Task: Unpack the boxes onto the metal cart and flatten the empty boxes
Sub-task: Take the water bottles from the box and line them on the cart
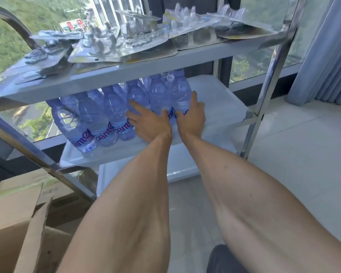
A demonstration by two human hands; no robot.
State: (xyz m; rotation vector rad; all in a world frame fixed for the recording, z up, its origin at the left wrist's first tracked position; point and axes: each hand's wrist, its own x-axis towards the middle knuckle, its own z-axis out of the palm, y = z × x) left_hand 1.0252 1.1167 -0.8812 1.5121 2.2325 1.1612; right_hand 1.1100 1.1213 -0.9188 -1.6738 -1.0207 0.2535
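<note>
The metal cart [220, 54] fills the view. Its middle shelf [219, 107] carries several clear blue water bottles [98, 117] standing in a row. My left hand [149, 123] lies against the bottles near the row's right end, fingers splayed and fairly straight. My right hand [192, 115] grips the rightmost water bottle [180, 95], thumb on its left side and fingers up its right side. An open cardboard box [14, 223] sits at the lower left, flaps raised; its inside is hidden.
The top shelf is covered with several clear blister packs [124, 44] on card backs. Bare shelf lies to the right of the bottles. A window wall stands behind the cart, a pale curtain [323, 46] at the right, and tiled floor [293, 154] to the right.
</note>
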